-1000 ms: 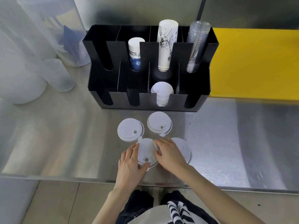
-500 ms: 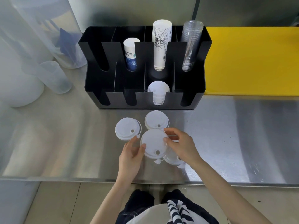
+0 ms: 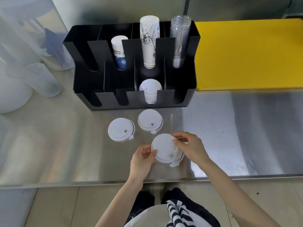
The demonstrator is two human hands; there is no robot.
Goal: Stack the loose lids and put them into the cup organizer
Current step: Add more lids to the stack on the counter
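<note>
The black slotted plastic cup organizer (image 3: 131,66) holds paper cups, clear cups and white lids (image 3: 150,89); both hands' fingers (image 3: 177,142) pinch a white round lid pair (image 3: 165,149).

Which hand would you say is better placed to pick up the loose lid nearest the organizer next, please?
Probably the right hand. That lid lies straight ahead of it. The left hand sits lower, nearer the other loose lid, and could keep holding the stacked lids that both hands grip.
</note>
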